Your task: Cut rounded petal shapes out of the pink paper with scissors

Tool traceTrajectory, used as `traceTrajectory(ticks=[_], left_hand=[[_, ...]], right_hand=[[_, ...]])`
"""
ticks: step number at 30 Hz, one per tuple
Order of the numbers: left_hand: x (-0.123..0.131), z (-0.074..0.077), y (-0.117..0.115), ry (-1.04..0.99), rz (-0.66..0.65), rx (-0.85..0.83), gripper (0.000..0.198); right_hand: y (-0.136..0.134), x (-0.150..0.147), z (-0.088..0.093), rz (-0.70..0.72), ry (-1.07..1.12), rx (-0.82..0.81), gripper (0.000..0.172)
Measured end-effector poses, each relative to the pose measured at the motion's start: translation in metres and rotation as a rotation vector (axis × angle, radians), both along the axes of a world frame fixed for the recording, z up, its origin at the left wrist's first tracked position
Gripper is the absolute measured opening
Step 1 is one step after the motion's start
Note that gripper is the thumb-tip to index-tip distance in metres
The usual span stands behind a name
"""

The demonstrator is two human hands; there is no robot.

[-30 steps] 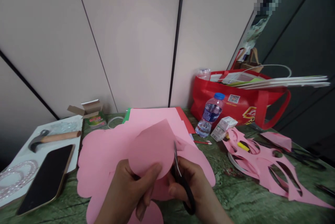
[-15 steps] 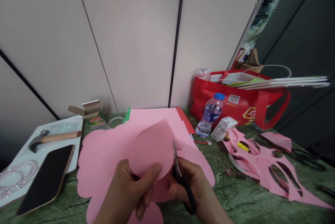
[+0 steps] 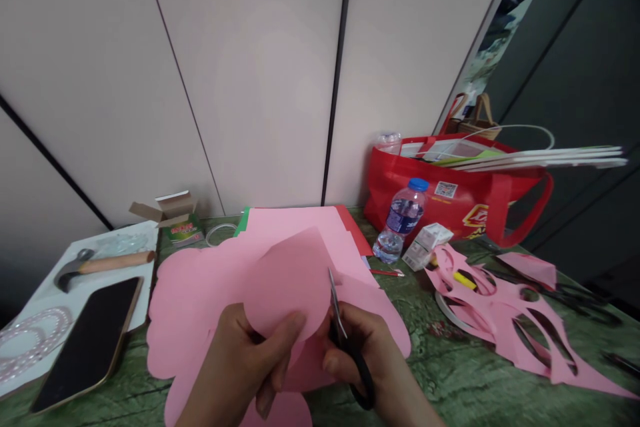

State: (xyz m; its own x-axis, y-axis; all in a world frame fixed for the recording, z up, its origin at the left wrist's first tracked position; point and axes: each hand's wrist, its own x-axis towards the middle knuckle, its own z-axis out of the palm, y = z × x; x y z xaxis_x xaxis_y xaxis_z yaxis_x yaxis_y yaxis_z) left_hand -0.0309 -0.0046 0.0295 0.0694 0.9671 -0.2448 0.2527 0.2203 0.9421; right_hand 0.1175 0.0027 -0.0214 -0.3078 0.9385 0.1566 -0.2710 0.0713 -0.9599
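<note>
Left hand (image 3: 257, 354) — thumb and fingers pinching rounded pink piece (image 3: 290, 280) by its near edge. Right hand (image 3: 367, 337) — fingers gripping black-handled scissors (image 3: 350, 347), blades at the piece's right edge; can't tell if touching. Piece is above larger pink sheets (image 3: 190, 300). Farther out: phone (image 3: 90, 344) left, bottle (image 3: 400, 217) and pink offcuts (image 3: 505, 324) right.

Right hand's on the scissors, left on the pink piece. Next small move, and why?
Probably a short snip up the right edge: the right hand has the scissors there, tip upward; the left hand pinches the pink piece low, and its top is pointed while its bottom is rounded.
</note>
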Motion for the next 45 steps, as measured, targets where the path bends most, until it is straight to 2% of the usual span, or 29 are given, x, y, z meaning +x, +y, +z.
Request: traceTrajectory(ticks=[16, 21, 25, 31, 36, 45], left_hand=[[-0.001, 0.002, 0.001, -0.033, 0.025, 0.014, 0.051], [0.0, 0.002, 0.003, -0.13, 0.062, 0.01, 0.049], [0.0, -0.005, 0.005, -0.256, 0.024, 0.008, 0.051], [0.007, -0.001, 0.0, -0.034, 0.139, 0.036, 0.055], [0.01, 0.001, -0.002, -0.015, 0.076, 0.011, 0.053], [0.012, 0.002, -0.004, 0.065, 0.049, 0.054, 0.052]], right_hand=[[-0.002, 0.001, -0.002, 0.007, -0.042, -0.029, 0.046], [-0.005, -0.001, 0.001, 0.006, -0.093, -0.092, 0.043], [-0.004, -0.005, 0.0, 0.005, -0.074, -0.114, 0.045], [-0.003, -0.006, 0.001, 0.028, -0.064, -0.122, 0.048], [-0.001, -0.001, 0.004, -0.012, -0.006, -0.027, 0.047], [0.0, 0.001, 0.004, -0.005, 0.061, -0.051, 0.046]])
